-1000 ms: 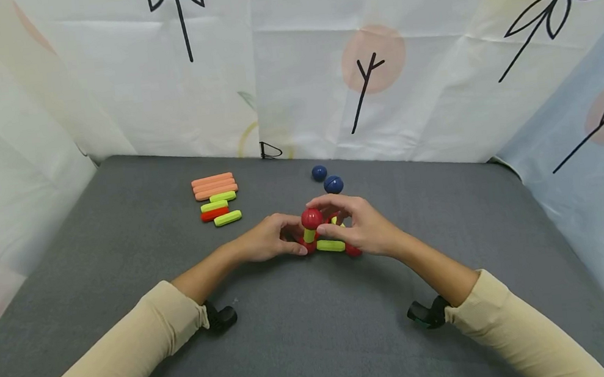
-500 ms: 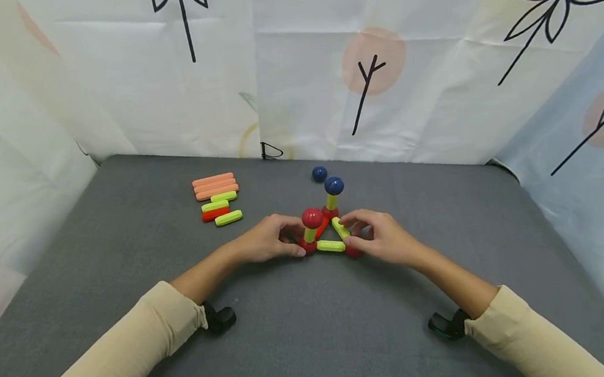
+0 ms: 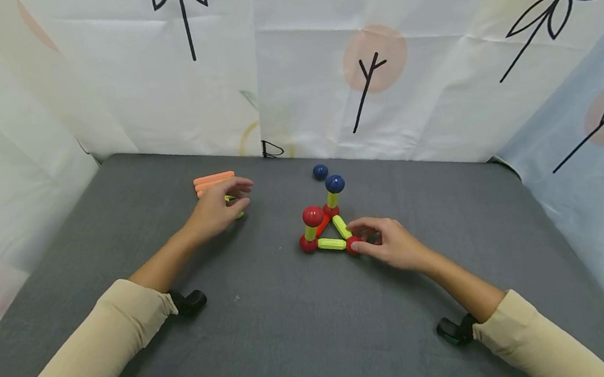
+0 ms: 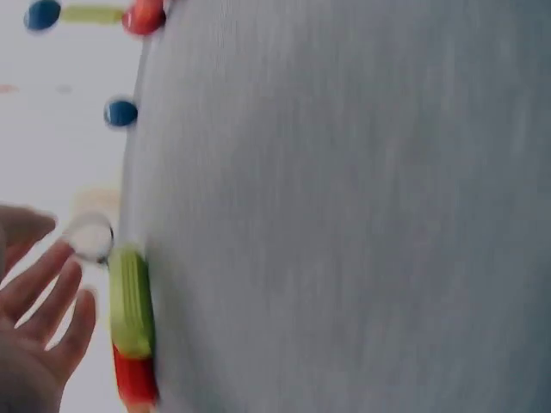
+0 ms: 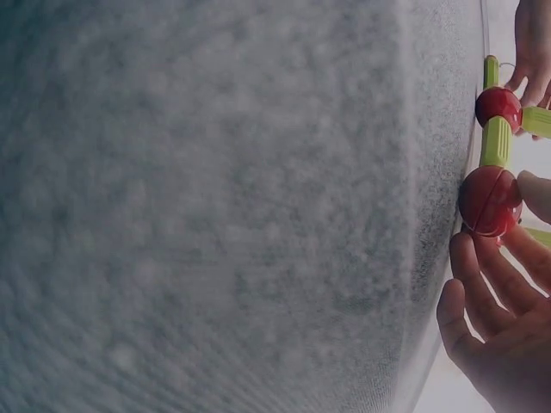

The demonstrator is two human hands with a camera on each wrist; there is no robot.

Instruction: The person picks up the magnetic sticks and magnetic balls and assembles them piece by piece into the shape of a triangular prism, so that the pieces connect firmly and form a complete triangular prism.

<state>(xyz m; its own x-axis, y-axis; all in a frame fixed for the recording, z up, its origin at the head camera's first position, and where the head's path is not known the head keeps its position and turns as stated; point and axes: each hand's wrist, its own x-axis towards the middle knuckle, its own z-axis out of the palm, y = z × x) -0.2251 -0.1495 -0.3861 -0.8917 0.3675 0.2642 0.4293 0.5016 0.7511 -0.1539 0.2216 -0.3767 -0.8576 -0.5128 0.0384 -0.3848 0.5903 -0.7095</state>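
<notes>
My right hand (image 3: 390, 242) pinches the red ball (image 5: 489, 202) at the near right corner of a flat triangle of balls and rods. Two yellow-green rods (image 3: 332, 244) and one red rod (image 3: 322, 225) form its sides. On its left corner a short rod stands upright with a red ball (image 3: 313, 215) on top; the far corner carries another, topped by a blue ball (image 3: 335, 184). Over the row of loose rods hovers my left hand (image 3: 215, 211), fingers apart and nothing visible between them. It hides most of the yellow-green rods (image 4: 131, 301) and the red one (image 4: 135, 376) in the head view.
Behind the triangle lies a loose blue ball (image 3: 320, 172). Several orange rods (image 3: 214, 178) sit side by side beyond my left hand. The grey table (image 3: 295, 336) ends at a white printed cloth (image 3: 303, 90) at the back and sides.
My left hand has left the triangle's left corner and moved left and away to the loose rods. My right hand went from the upright parts to the near right ball.
</notes>
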